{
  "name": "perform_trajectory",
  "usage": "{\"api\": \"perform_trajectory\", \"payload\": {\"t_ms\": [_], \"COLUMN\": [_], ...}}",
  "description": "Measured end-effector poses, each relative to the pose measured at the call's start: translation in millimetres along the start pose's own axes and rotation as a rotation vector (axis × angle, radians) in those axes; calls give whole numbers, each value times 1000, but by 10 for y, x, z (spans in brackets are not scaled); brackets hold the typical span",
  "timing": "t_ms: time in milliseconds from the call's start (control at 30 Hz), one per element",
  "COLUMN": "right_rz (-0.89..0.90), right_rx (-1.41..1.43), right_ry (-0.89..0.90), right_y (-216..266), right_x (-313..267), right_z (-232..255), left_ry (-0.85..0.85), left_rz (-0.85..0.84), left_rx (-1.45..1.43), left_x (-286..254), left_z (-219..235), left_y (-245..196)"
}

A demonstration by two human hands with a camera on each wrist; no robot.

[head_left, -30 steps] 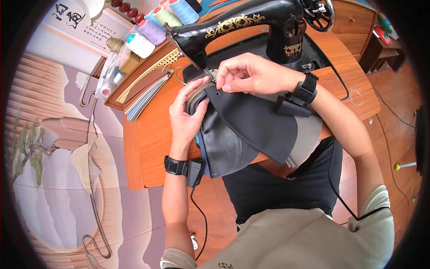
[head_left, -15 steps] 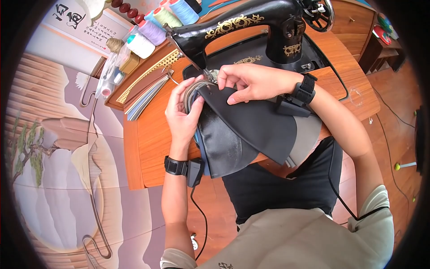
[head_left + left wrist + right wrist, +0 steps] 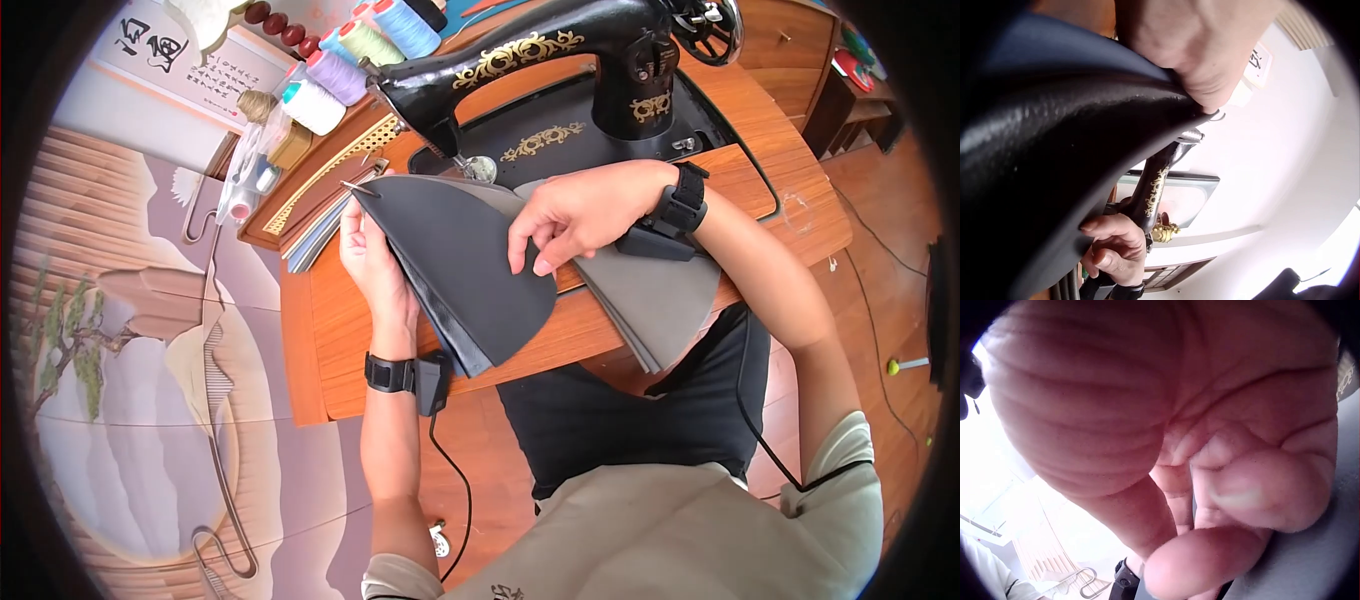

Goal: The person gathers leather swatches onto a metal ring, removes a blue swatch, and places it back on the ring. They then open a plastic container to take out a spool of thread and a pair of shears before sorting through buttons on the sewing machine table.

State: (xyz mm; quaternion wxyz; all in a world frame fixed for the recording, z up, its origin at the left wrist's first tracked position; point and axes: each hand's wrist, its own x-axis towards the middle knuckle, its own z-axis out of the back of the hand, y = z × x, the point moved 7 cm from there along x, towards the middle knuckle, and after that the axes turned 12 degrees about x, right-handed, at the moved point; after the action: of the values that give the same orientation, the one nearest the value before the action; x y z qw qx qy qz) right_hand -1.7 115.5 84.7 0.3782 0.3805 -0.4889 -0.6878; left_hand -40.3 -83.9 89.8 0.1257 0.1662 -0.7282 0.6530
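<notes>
Lying farther left than in the earlier frames, the black sheets (image 3: pixel 465 265) now have their narrow end clear of the machine (image 3: pixel 515 62) needle. We see the gold ornament (image 3: pixel 541 143) on its bed more fully than before, and bare table (image 3: pixel 500 370) between the black sheets and the grey sheets (image 3: pixel 665 305), which the black ones overlapped half a second ago.

Left hand (image 3: pixel 372 268): gone leftward with the black sheets and now well apart from the right. It grips them at the narrow end; from the head we cannot see its thumb. By its fingertips we note a thin ring (image 3: pixel 1220 116), and next to the glossy black face a blue sheet (image 3: pixel 1079 50).

Right hand (image 3: pixel 590 215): no longer beside the left fingertips. Fingers loosely bent, thumb a little apart from the forefinger; we find nothing pinched between them. The forefinger touches the black sheets near their curved edge; whether the thumb touches, we cannot tell. The grey sheets fan out on the table below this hand.

Near the left hand: narrow strips (image 3: pixel 318 232), at the back of the table. Behind them: thread spools (image 3: pixel 338 78).
</notes>
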Motion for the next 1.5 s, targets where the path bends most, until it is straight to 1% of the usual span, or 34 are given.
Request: {"api": "perform_trajectory", "payload": {"t_ms": [67, 100, 167, 200, 267, 300, 333, 400, 433, 500, 567, 600, 667, 733, 767, 800, 833, 900, 1000, 1100, 1133, 1267, 1333, 1400, 1433, 1500], "right_rz": [36, 37, 101, 101, 210, 264, 265, 230, 231, 248, 245, 245, 187, 181, 139, 97, 97, 14, -24, -53, -53, -11, 4, 135, 133, 219], "right_rx": [-41, -42, -31, -31, -151, -216, -213, -230, -231, -283, -343, -341, -522, -530, -550, -569, -571, -487, -497, -540, -539, -532, -521, -532, -531, -435], "right_ry": [-69, -69, -213, -215, -344, -385, -386, -471, -474, -554, -631, -629, -712, -719, -701, -685, -688, -585, -596, -578, -577, -548, -544, -564, -563, -577], "right_y": [45, 38, 38, -1, -3, 39, 50, 65, 69, 81, 61, 61, 77, -5, -62, -86, -74, -120, -97, -60, -72, -116, -125, -48, -54, -13], "right_x": [-2, 7, 15, 30, 22, 7, 0, -37, -43, -78, -106, -110, -157, -156, -163, -167, -173, -137, -152, -143, -139, -106, -101, -114, -111, -112], "right_z": [38, 46, 195, 231, 354, 374, 369, 427, 439, 502, 563, 567, 612, 633, 622, 613, 622, 598, 594, 572, 573, 592, 602, 585, 593, 614], "left_ry": [-44, -45, -53, -51, 4, 4, -7, -16, -25, -35, 1, -1, 12, 11, 9, 11, 16, 21, 23, 68, 97, 168, 186, 203, 218, 230], "left_rz": [83, 82, 138, 138, 134, 139, 134, 126, 148, 174, 124, 126, 91, 115, 137, 136, 120, 106, 111, 100, 71, -14, -24, -30, -37, -41], "left_rx": [-33, -33, 36, 36, 43, 45, 40, 35, -2, -39, 20, 21, 97, 86, 74, 73, 83, 90, 75, 76, 133, 272, 292, 311, 329, 347], "left_x": [6, 5, 5, 18, 19, 8, 11, 27, 33, 33, 34, 28, 21, 26, 27, 23, 20, 15, -3, 1, -3, -20, -43, -56, -65, -86], "left_z": [39, 46, 58, 55, 30, 29, 30, 24, 23, 17, -11, -10, -22, 8, 15, 7, -6, -39, -67, -95, -115, -171, -207, -242, -259, -275], "left_y": [51, 54, 106, 102, 87, 95, 92, 57, 51, 69, 67, 74, 62, 83, 97, 90, 73, 48, 17, 9, -1, -24, -50, -72, -81, -96]}}
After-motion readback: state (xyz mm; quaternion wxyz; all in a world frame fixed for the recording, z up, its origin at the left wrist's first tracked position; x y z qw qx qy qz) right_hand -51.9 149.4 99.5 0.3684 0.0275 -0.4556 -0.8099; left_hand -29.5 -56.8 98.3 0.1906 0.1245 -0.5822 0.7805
